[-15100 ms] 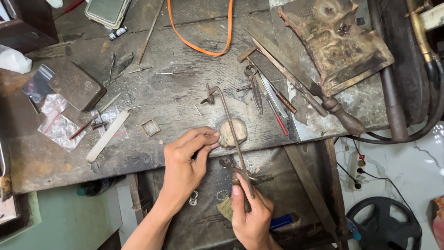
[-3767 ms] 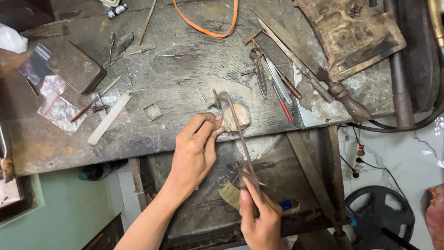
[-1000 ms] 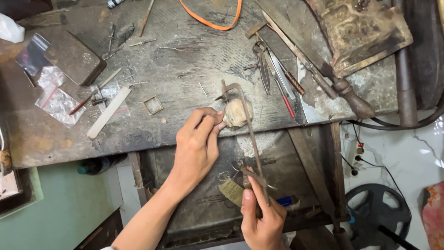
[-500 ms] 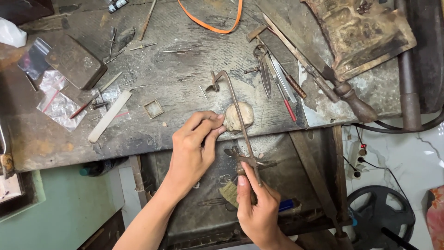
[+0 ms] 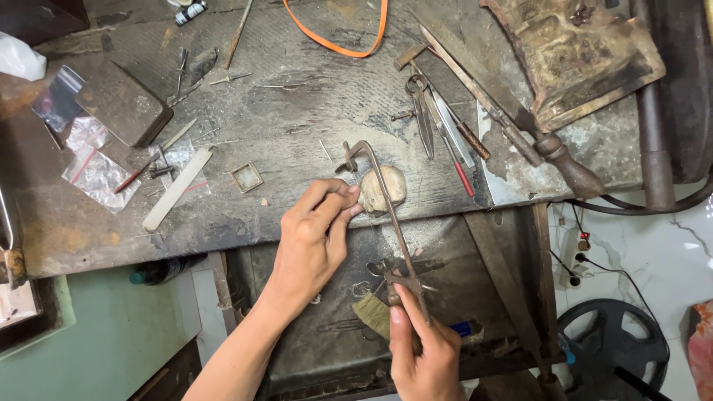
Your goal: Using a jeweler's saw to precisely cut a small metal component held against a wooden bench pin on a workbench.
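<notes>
Fingers of the left hand pinch a small piece against the pale peg block at the near edge of the desk.

The piece itself is too small to make out; pressed to the block, it looks braced against the saw frame, whose slim metal bow runs from the block toward the near side. The right hand is wrapped tight around the saw's handle, below the desk edge, above an open drawer that appears set to catch filings. A small brush lies in it. Farther right lie pliers and files; left, a square frame, a white stick and plastic bags.
</notes>
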